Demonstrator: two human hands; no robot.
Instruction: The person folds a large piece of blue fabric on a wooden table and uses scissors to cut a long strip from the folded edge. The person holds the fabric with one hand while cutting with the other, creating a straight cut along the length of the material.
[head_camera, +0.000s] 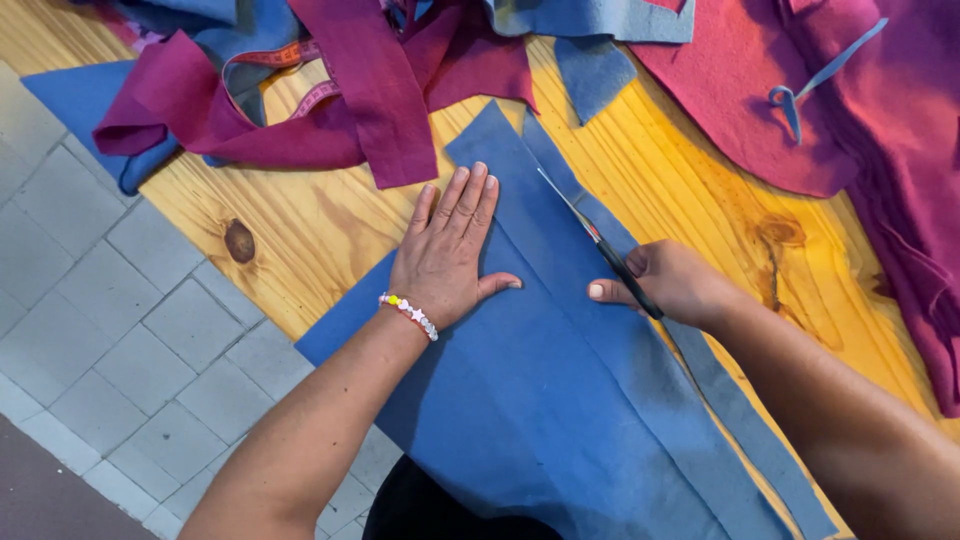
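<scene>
A large piece of blue felt fabric (540, 380) lies across a wooden table (300, 220) and hangs over its near edge. My left hand (447, 255), wearing a beaded bracelet, presses flat on the fabric with fingers spread. My right hand (672, 282) grips a pair of scissors (590, 230) whose blades point away from me along the fabric's right side. A narrow blue strip (745, 420) lies cut away to the right of the blade line.
Magenta fabric strips (370, 100) and blue scraps (595, 70) pile at the table's far side with a measuring tape (312, 97). A big magenta cloth (860, 110) covers the right. Grey tiled floor (110, 310) lies left of the table edge.
</scene>
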